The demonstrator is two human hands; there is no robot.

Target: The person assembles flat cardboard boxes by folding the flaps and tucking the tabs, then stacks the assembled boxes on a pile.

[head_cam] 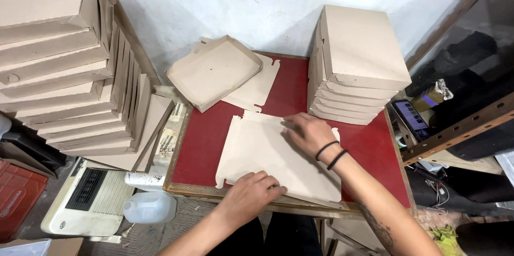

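A flat die-cut cardboard sheet (262, 149) lies on the small red-topped table (203, 143). My left hand (251, 194) presses on the sheet's near edge, fingers curled over it. My right hand (306, 132), with two black bands at the wrist, lies flat with fingers spread on the sheet's far right part. Behind the sheet, a half-folded cardboard tray (211, 71) rests tilted on another flat sheet (257, 87).
A stack of finished flat boxes (356, 66) stands on the table's right rear. More boxes (64, 63) are piled and leaned at the left. A white plastic jug (150, 207) and a white appliance (85, 197) sit below left. A phone (409, 118) lies on a metal shelf at the right.
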